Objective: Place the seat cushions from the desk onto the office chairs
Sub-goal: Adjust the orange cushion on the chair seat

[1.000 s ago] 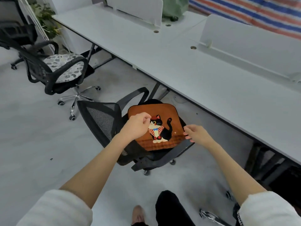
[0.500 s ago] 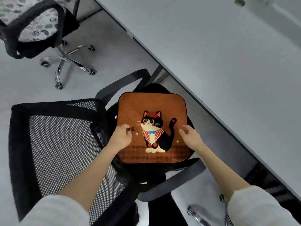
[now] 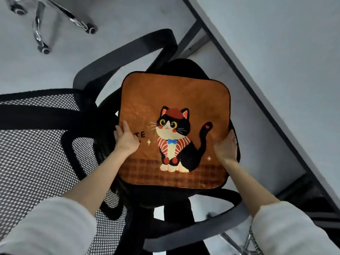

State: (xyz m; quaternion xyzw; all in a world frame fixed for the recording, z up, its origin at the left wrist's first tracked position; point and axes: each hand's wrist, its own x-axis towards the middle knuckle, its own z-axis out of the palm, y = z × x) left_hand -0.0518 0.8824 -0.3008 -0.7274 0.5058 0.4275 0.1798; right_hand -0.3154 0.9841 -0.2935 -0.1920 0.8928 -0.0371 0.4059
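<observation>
Both hands are down flat on the cushion, not gripping anything. Left hand (image 3: 127, 139) lies palm-down on the left side with fingers spread loosely and pointing away from the person, partly covering some print. Right hand (image 3: 226, 149) is pressed against the right edge, fingers together; it's a bit blurred, so I can't say whether the fingertips curl over the border or just rest on top. My read is that it's a pat-and-square-up move: one hand on each side lets you nudge the thing straight on the seat and flatten it out.

That orange cat seat cushion (image 3: 174, 100) sits on the seat of the black office chair (image 3: 185, 64), between the two grey armrests (image 3: 128, 50), and covers nearly the whole pad; only a dark rim of seat peeks out at the far and near edges. Looks pretty well centred to me, so this cushion is probably all but done.

Writing-wise, only the letters "TE" in dark capitals show just past the left hand; whatever comes before them is covered. No brand tag visible. The artwork is a black-and-white cat with a red cap, blue bow tie and striped shawl.

Mesh backrest (image 3: 36, 137) is off to the left, the white desk (image 3: 285, 52) edge runs diagonally on the right, and a second chair's chrome base (image 3: 39, 24) is at top left.
</observation>
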